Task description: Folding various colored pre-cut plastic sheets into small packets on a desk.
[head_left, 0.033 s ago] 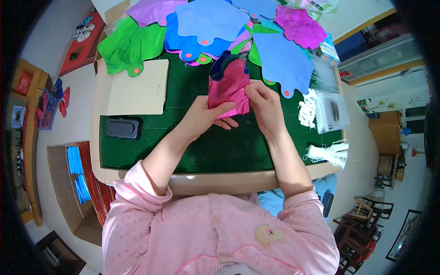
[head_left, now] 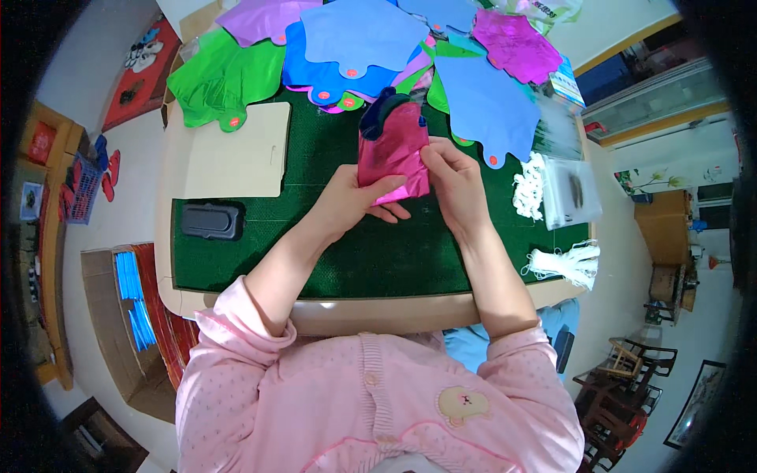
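A folded, shiny pink foil balloon with a dark blue edge at its top is held up over the middle of the green mat. My left hand grips its lower left side, thumb across the front and fingers behind. At the right edge, my right hand pinches the foil between thumb and fingers. Beyond my hands lie flat, uninflated foil balloons: a green one, light blue ones and a magenta one. Some overlap, so their full shapes are hidden.
On the left are a beige board and a dark oblong case. To the right lie a white string pile, clear plastic bags and a bundle of white cords. A cardboard box stands beside the table.
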Action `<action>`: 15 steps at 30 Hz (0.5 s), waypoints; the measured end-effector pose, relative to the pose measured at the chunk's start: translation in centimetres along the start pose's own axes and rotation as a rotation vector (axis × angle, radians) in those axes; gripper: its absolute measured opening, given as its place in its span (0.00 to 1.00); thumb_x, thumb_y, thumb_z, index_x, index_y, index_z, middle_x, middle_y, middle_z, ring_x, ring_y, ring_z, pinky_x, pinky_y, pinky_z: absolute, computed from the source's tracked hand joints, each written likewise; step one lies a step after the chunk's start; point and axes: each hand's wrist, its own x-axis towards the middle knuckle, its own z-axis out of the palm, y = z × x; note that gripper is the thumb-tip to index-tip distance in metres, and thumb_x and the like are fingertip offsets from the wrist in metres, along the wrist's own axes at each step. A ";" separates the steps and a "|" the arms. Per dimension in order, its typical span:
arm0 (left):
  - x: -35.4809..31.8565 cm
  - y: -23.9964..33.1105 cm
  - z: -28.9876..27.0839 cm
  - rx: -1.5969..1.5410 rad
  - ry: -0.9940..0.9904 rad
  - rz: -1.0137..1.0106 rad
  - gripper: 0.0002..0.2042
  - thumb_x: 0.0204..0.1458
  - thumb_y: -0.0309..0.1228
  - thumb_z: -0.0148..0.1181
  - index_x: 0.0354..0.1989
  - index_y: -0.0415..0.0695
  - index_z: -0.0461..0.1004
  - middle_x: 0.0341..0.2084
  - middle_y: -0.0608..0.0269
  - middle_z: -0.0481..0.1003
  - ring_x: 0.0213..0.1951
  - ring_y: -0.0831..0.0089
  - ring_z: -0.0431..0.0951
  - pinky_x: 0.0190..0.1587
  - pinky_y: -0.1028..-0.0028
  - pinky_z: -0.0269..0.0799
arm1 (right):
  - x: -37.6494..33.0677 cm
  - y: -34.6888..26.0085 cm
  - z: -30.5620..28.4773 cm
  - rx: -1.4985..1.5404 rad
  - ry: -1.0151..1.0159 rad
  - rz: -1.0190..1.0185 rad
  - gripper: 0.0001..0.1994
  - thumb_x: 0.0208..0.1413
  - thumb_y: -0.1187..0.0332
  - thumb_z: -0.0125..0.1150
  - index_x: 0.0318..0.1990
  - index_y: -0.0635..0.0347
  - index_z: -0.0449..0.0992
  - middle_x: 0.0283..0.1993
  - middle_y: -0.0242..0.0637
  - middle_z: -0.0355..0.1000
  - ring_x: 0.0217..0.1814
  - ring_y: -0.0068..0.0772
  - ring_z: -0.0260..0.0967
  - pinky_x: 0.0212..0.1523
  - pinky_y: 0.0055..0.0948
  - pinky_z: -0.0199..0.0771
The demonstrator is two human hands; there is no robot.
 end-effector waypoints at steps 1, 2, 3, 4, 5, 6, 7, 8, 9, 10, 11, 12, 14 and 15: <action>0.0 0.0 0.0 0.000 -0.002 -0.001 0.16 0.53 0.35 0.56 0.45 0.36 0.70 0.33 0.56 0.75 0.28 0.66 0.79 0.28 0.75 0.75 | 0.0 0.1 0.3 0.085 -0.011 -0.010 0.04 0.56 0.75 0.53 0.35 0.65 0.74 0.41 0.31 0.70 0.41 0.17 0.65 0.42 0.18 0.63; 0.1 -0.1 0.0 -0.006 0.005 0.009 0.15 0.53 0.34 0.56 0.44 0.36 0.70 0.32 0.57 0.75 0.27 0.66 0.79 0.27 0.75 0.75 | -0.1 0.1 0.5 0.085 -0.011 -0.010 0.04 0.56 0.75 0.53 0.35 0.65 0.74 0.41 0.31 0.70 0.41 0.17 0.65 0.42 0.18 0.63; 0.1 -0.1 0.0 -0.013 0.012 0.018 0.15 0.54 0.34 0.56 0.43 0.35 0.71 0.31 0.57 0.76 0.27 0.66 0.79 0.27 0.75 0.75 | -0.2 0.1 0.6 0.096 0.001 0.018 0.04 0.56 0.75 0.53 0.35 0.65 0.74 0.42 0.31 0.69 0.41 0.18 0.65 0.42 0.18 0.63; 0.1 -0.1 0.0 -0.013 0.011 0.018 0.15 0.54 0.34 0.56 0.43 0.35 0.71 0.31 0.57 0.76 0.27 0.66 0.79 0.27 0.75 0.75 | -0.3 0.0 0.8 0.106 0.014 0.046 0.04 0.55 0.75 0.54 0.35 0.65 0.73 0.42 0.31 0.69 0.41 0.18 0.65 0.42 0.18 0.63; 0.1 -0.1 0.0 -0.010 0.034 0.026 0.14 0.54 0.34 0.56 0.43 0.35 0.71 0.30 0.56 0.76 0.27 0.66 0.79 0.26 0.76 0.75 | -0.4 -0.2 1.2 0.106 0.014 0.047 0.04 0.55 0.75 0.54 0.35 0.65 0.73 0.42 0.31 0.69 0.41 0.18 0.65 0.42 0.18 0.63; 0.1 -0.2 -0.1 -0.008 0.058 0.034 0.14 0.54 0.33 0.55 0.42 0.34 0.72 0.29 0.56 0.76 0.26 0.66 0.79 0.26 0.76 0.74 | -0.5 -0.7 1.8 0.028 0.058 -0.003 0.03 0.55 0.74 0.55 0.34 0.64 0.73 0.41 0.30 0.69 0.41 0.18 0.65 0.41 0.18 0.64; 0.1 0.0 -0.1 -0.008 0.058 0.033 0.14 0.54 0.33 0.55 0.42 0.34 0.72 0.29 0.56 0.76 0.26 0.66 0.79 0.26 0.76 0.74 | -0.5 -0.9 2.0 -0.051 0.102 -0.054 0.03 0.55 0.74 0.56 0.33 0.64 0.72 0.40 0.30 0.69 0.40 0.17 0.65 0.40 0.18 0.64; 0.0 0.3 -0.1 -0.013 0.091 0.054 0.14 0.54 0.33 0.55 0.42 0.34 0.72 0.29 0.56 0.76 0.26 0.67 0.79 0.26 0.77 0.74 | -0.5 -0.8 1.8 -0.051 0.100 -0.053 0.03 0.55 0.74 0.56 0.33 0.64 0.72 0.40 0.30 0.69 0.40 0.17 0.65 0.40 0.18 0.64; 0.0 0.4 -0.2 -0.018 0.124 0.075 0.14 0.54 0.33 0.55 0.41 0.34 0.73 0.28 0.56 0.76 0.26 0.67 0.79 0.26 0.77 0.74 | -0.5 -0.8 1.4 -0.127 0.082 -0.006 0.03 0.54 0.73 0.57 0.32 0.63 0.72 0.37 0.29 0.69 0.38 0.17 0.65 0.39 0.17 0.65; 0.0 0.5 -0.3 -0.018 0.126 0.076 0.14 0.54 0.33 0.55 0.41 0.34 0.73 0.28 0.56 0.76 0.26 0.67 0.79 0.26 0.77 0.74 | -0.4 -0.8 0.9 -0.203 0.063 0.041 0.04 0.53 0.73 0.58 0.32 0.63 0.71 0.34 0.29 0.69 0.36 0.17 0.66 0.37 0.17 0.65; 0.0 0.5 -0.5 -0.037 0.141 0.102 0.14 0.54 0.33 0.55 0.41 0.33 0.73 0.28 0.56 0.76 0.26 0.67 0.79 0.26 0.78 0.74 | -0.2 -0.9 0.4 -0.203 0.063 0.041 0.04 0.53 0.73 0.58 0.32 0.63 0.71 0.34 0.29 0.69 0.36 0.17 0.66 0.37 0.17 0.65; 0.0 0.4 -0.6 -0.056 0.157 0.128 0.13 0.54 0.33 0.55 0.40 0.33 0.73 0.28 0.56 0.76 0.26 0.68 0.79 0.26 0.78 0.74 | -0.1 -1.0 -0.1 -0.228 -0.015 0.120 0.04 0.53 0.73 0.58 0.31 0.62 0.71 0.32 0.28 0.69 0.34 0.17 0.66 0.35 0.17 0.66; 0.0 0.4 -0.6 -0.054 0.153 0.131 0.13 0.54 0.33 0.55 0.40 0.33 0.73 0.28 0.56 0.76 0.26 0.68 0.79 0.26 0.78 0.74 | 0.0 -1.0 -0.3 -0.252 -0.092 0.200 0.04 0.52 0.73 0.59 0.31 0.62 0.71 0.30 0.28 0.69 0.31 0.17 0.66 0.34 0.18 0.66; 0.0 0.4 -0.6 -0.052 0.148 0.133 0.13 0.54 0.33 0.54 0.39 0.33 0.73 0.27 0.55 0.76 0.25 0.68 0.79 0.26 0.78 0.74 | 0.0 -1.0 -0.3 -0.256 -0.095 0.181 0.04 0.52 0.73 0.59 0.31 0.62 0.71 0.28 0.28 0.69 0.31 0.18 0.66 0.34 0.18 0.67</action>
